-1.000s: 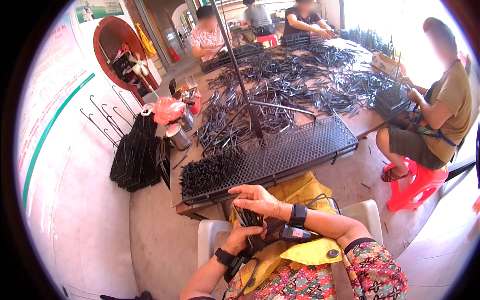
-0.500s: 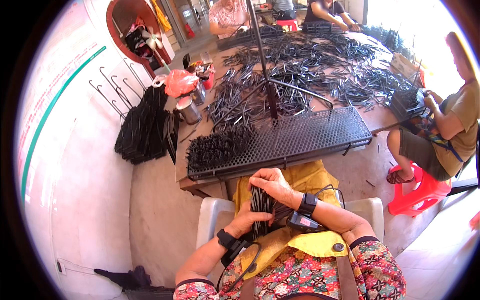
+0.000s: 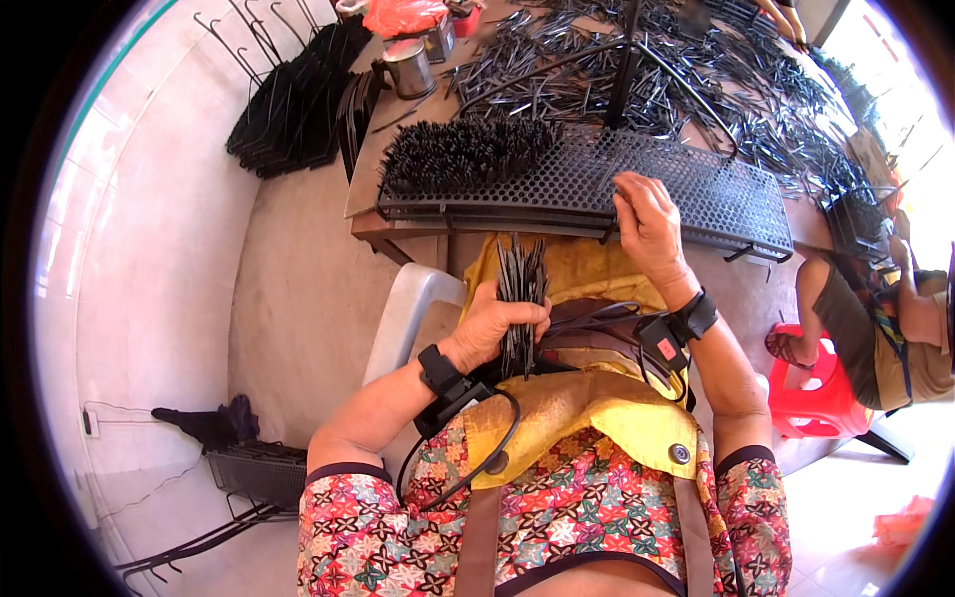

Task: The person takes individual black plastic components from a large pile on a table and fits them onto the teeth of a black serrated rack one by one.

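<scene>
A bundle of thin black strips (image 3: pixel 522 274) stands roughly upright in my left hand (image 3: pixel 484 328), whose fingers and thumb wrap round its lower half. Over the front edge of a black perforated rack (image 3: pixel 696 189) is my right hand (image 3: pixel 652 224). Its fingers are curled with the tips drawn together, and anything between them is too small to make out. Short black strips (image 3: pixel 468 154) stand densely packed in the rack's left part, while bare holes show across the middle and right.
Loose black strips (image 3: pixel 537 60) cover the table behind the rack. A metal mug (image 3: pixel 409 68) stands at its left. Dark racks with hooked rods (image 3: pixel 298 95) lean by the wall. To my right a person sits on a red stool (image 3: pixel 821 398).
My right hand has left the bundle and moved forward and right to the rack. My left hand keeps its hold on the strips. The whole view has tilted downward.
</scene>
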Demonstrator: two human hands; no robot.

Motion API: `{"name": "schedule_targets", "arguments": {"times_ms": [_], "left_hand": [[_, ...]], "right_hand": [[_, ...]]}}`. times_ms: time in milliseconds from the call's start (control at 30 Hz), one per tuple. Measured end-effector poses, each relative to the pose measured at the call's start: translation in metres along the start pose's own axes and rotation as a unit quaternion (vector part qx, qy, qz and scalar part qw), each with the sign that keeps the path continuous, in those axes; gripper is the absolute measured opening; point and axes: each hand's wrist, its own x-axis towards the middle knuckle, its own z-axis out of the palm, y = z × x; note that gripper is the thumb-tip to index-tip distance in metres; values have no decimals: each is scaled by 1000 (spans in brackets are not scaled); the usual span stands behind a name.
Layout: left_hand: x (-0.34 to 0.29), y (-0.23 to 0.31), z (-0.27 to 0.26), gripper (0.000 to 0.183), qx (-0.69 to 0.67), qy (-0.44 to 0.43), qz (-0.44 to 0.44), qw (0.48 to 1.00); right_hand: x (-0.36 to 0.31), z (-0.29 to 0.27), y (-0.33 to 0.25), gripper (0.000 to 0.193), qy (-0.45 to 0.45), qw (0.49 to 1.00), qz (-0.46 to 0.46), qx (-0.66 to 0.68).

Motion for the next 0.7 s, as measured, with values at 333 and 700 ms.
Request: {"name": "schedule_targets", "arguments": {"times_ms": [333,700], "left_hand": [[7,13,-1,36,-9,-7,20,1000],[7,33,-10,32,-151,80,30,985]], "right_hand": [[6,-7,2,41,-222,943,-142,-204],[64,14,58,37,-181,944,197,-195]]}}
